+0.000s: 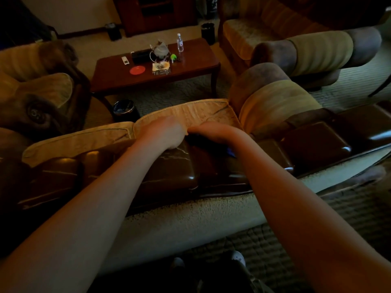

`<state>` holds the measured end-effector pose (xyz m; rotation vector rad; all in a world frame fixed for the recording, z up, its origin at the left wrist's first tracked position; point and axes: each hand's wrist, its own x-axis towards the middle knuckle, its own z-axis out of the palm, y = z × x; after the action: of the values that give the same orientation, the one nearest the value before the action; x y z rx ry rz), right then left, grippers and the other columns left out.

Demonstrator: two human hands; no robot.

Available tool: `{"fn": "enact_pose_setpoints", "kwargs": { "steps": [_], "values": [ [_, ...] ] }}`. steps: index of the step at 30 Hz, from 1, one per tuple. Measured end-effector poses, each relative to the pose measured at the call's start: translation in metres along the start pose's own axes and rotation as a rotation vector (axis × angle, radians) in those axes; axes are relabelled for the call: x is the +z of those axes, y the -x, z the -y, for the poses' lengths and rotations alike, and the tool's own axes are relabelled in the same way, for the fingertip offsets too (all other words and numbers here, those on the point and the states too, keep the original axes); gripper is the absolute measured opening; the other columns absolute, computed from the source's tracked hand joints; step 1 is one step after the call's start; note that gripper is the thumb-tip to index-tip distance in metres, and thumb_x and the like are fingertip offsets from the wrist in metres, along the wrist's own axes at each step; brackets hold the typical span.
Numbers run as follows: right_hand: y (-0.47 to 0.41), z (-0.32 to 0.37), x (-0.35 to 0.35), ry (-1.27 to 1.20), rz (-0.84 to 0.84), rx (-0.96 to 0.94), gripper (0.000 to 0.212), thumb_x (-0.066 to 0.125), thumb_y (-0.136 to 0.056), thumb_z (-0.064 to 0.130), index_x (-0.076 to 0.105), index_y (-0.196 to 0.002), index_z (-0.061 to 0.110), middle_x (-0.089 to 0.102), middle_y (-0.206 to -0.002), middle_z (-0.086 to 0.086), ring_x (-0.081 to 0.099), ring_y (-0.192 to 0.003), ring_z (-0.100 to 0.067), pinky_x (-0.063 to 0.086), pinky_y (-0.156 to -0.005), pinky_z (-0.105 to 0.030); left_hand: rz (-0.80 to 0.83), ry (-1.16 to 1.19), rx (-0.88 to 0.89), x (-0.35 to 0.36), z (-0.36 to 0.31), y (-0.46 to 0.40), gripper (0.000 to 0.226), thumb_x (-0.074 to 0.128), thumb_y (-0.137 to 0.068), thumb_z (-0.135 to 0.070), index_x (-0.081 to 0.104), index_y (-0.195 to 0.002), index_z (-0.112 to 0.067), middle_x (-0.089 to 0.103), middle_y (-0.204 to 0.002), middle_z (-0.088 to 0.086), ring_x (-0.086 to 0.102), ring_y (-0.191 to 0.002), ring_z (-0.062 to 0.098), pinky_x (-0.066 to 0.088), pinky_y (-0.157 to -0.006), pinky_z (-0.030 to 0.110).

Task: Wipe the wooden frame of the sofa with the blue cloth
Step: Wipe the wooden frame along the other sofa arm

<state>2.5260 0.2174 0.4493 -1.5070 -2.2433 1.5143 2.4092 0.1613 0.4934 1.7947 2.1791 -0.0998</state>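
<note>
Cushion (190,115) beyond wooden frame (173,166)

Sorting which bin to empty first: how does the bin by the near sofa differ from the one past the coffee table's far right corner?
The near bin stands at the coffee table's front left leg, and its top glints blue-silver. The far bin stands beyond the table's far right corner, looks plain dark and appears smaller in view. Both are dark, round and upright on the carpet.
</note>
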Motion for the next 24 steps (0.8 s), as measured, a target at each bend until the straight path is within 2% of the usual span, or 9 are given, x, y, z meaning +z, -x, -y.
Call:
{"fn": "enact_pose_setpoints", "kwargs": {
  "steps": [3, 5, 10, 12, 15, 17, 19, 21, 24],
  "values": [
    [0.015, -0.003, 0.007, -0.011, -0.141, -0.126, 0.033, 0.044, -0.093, 0.042, 0.059, -0.075, 0.018, 0.059, -0.078, -0.002, 0.053, -0.073, -0.015, 0.041, -0.071, -0.033, 0.003, -0.001, -0.026, -0.001, 0.0, 0.001, 0.024, 0.037, -0.092, -0.01, 0.056, -0.078, -0.01, 0.051, -0.074, 0.004, 0.048, -0.065, 0.018, 0.031, -0.052, 0.03],
    [0.025, -0.008, 0.015, 0.037, -0.278, -0.247, 0.035, 0.042, -0.092, 0.042, 0.054, -0.068, 0.021, 0.054, -0.072, 0.002, 0.051, -0.068, -0.014, 0.038, -0.064, -0.032, 0.006, 0.009, -0.038, -0.001, 0.0, 0.002, 0.027, 0.037, -0.091, -0.01, 0.052, -0.07, -0.01, 0.05, -0.071, 0.006, 0.046, -0.061, 0.019, 0.029, -0.05, 0.03],
    [0.044, -0.031, 0.029, 0.039, -0.515, -0.376, 0.029, 0.045, -0.094, 0.037, 0.06, -0.113, 0.023, 0.053, -0.108, 0.003, 0.051, -0.104, -0.014, 0.042, -0.084, -0.035, 0.0, 0.045, -0.048, -0.003, -0.001, 0.004, 0.028, 0.036, -0.09, -0.007, 0.049, -0.065, -0.009, 0.048, -0.067, 0.007, 0.043, -0.057, 0.019, 0.027, -0.048, 0.03],
    [0.046, -0.034, 0.029, 0.018, -0.53, -0.357, 0.029, 0.044, -0.095, 0.036, 0.059, -0.117, 0.023, 0.051, -0.108, 0.006, 0.05, -0.105, -0.013, 0.042, -0.086, -0.035, 0.001, 0.052, -0.047, -0.003, -0.002, 0.005, 0.028, 0.037, -0.091, -0.007, 0.048, -0.066, -0.009, 0.047, -0.067, 0.007, 0.042, -0.056, 0.019, 0.026, -0.048, 0.03],
    [0.043, -0.029, 0.019, -0.004, -0.43, -0.255, 0.023, 0.042, -0.095, 0.034, 0.061, -0.091, 0.021, 0.056, -0.088, 0.004, 0.053, -0.087, -0.014, 0.042, -0.079, -0.036, 0.002, 0.041, -0.045, -0.004, -0.002, 0.006, 0.025, 0.037, -0.093, -0.009, 0.05, -0.071, -0.008, 0.047, -0.07, 0.006, 0.044, -0.059, 0.018, 0.027, -0.048, 0.029],
    [0.04, -0.021, 0.008, -0.118, -0.299, -0.111, 0.03, 0.042, -0.096, 0.034, 0.056, -0.074, 0.019, 0.055, -0.076, 0.001, 0.052, -0.076, -0.015, 0.041, -0.075, -0.034, -0.003, 0.037, -0.049, -0.002, -0.001, 0.006, 0.025, 0.038, -0.093, -0.01, 0.049, -0.071, -0.01, 0.047, -0.071, 0.006, 0.045, -0.061, 0.018, 0.027, -0.048, 0.029],
    [0.032, -0.014, -0.003, -0.154, -0.179, 0.051, 0.03, 0.043, -0.096, 0.035, 0.06, -0.083, 0.015, 0.058, -0.086, -0.003, 0.055, -0.087, -0.02, 0.044, -0.082, -0.033, -0.004, 0.039, -0.052, -0.002, 0.0, 0.004, 0.025, 0.038, -0.093, -0.011, 0.049, -0.07, -0.009, 0.048, -0.072, 0.006, 0.046, -0.062, 0.018, 0.028, -0.048, 0.029],
    [0.028, -0.008, -0.01, -0.163, -0.066, 0.137, 0.026, 0.043, -0.097, 0.033, 0.059, -0.098, 0.013, 0.056, -0.103, -0.008, 0.054, -0.104, -0.025, 0.042, -0.098, -0.038, 0.012, 0.039, -0.047, -0.002, 0.001, 0.002, 0.028, 0.038, -0.094, -0.012, 0.047, -0.067, -0.01, 0.048, -0.072, 0.006, 0.046, -0.062, 0.017, 0.029, -0.05, 0.029],
    [0.029, 0.005, -0.012, -0.143, 0.064, 0.075, 0.021, 0.04, -0.1, 0.024, 0.059, -0.094, 0.019, 0.06, -0.108, -0.015, 0.054, -0.109, -0.029, 0.038, -0.102, -0.038, 0.036, 0.027, -0.038, -0.002, 0.002, -0.001, 0.031, 0.035, -0.095, -0.013, 0.044, -0.065, -0.013, 0.047, -0.073, 0.005, 0.045, -0.063, 0.016, 0.031, -0.055, 0.029]
  ]
}}
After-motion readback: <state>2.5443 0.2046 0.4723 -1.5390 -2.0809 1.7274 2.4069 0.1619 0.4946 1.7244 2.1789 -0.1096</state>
